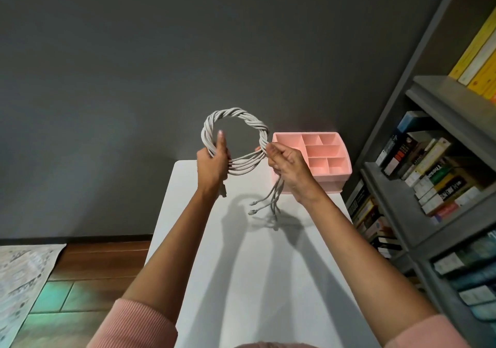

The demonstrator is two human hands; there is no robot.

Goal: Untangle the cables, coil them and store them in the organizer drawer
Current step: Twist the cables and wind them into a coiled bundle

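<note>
The left hand [213,164] grips one side of the coil [236,117] of grey cables. Its fingers wrap the bundled strands and its thumb lies up along them, probably so the loops cannot spring apart. The right hand [288,164] pinches the opposite side where the loose ends [271,200] hang down, seemingly to gather the turns. The coil is held in the air just left of the pink organizer [330,149], its upper arc twisted like rope. The organizer stands on the white table [241,267], compartments open upward, close enough for stowing. A bookshelf [429,160] stands to the organizer's right.
</note>
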